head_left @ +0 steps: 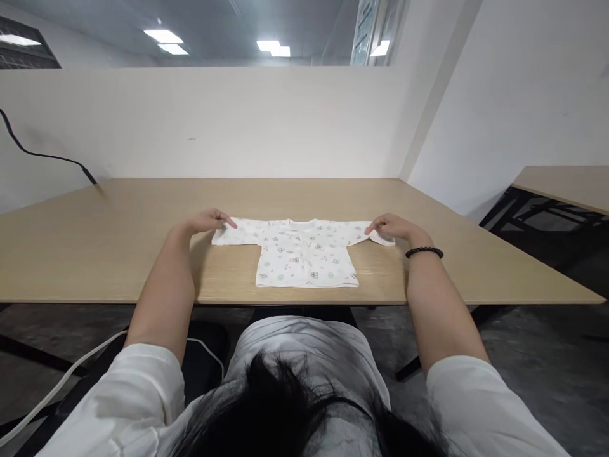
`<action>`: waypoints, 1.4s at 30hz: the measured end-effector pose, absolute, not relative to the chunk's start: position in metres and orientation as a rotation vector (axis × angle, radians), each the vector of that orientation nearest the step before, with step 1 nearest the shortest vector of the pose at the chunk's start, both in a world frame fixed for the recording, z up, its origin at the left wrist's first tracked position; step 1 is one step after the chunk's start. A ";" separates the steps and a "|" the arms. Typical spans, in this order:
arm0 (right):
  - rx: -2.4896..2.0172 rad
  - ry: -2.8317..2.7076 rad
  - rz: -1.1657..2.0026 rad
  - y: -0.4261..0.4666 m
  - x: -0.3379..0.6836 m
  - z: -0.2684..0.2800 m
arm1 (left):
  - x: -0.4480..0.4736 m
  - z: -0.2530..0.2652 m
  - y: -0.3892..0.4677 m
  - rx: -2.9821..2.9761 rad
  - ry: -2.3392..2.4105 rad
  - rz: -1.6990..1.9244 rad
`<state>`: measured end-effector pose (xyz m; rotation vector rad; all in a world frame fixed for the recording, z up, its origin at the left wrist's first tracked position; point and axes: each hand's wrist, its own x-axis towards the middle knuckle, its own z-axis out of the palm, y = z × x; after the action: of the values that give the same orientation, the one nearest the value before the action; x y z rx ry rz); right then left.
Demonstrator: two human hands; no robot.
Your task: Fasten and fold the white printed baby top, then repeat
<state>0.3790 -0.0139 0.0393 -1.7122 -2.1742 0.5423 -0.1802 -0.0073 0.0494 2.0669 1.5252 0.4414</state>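
Note:
A small white baby shirt (304,254) with a scattered print lies spread flat on the wooden table (143,266). Its neckline faces the far side and both sleeves stretch out sideways. My left hand (210,220) rests at the end of the left sleeve, fingers extended over the cloth. Over the right sleeve, my right hand (391,226) has its fingertips drawn together at the lower edge, where the fabric bends up in a small curve. The right thumb is mostly hidden. A dark beaded bracelet (424,252) circles my right wrist.
A white wall (247,120) with a window above it stands behind the table. At the far left, a black cable (52,156) reaches the tabletop. Another table (571,181) stands at the right. A white cord (71,374) runs beside me on the left.

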 end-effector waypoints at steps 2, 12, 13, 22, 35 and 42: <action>-1.638 -2.123 0.456 -0.009 0.374 0.042 | -0.174 0.051 -0.005 2.132 1.594 0.724; -1.192 -1.853 0.338 -0.015 0.349 0.067 | -0.159 0.063 -0.007 2.142 1.623 1.726; -1.194 -1.858 0.381 -0.018 0.349 0.067 | -0.162 0.064 -0.007 2.094 1.592 1.761; -1.611 -1.961 0.309 -0.021 0.349 0.059 | -0.167 0.062 -0.015 2.104 1.702 1.089; -1.791 -2.287 0.396 -0.005 0.349 0.038 | -0.154 0.028 0.008 2.206 1.621 0.293; -1.872 -2.377 0.638 -0.007 0.364 0.044 | -0.156 0.044 -0.006 2.150 1.440 0.010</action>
<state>0.3641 -0.0066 0.0440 -1.8717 -2.3774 0.6377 -0.1563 -0.0061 0.0441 2.1499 1.4404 0.0098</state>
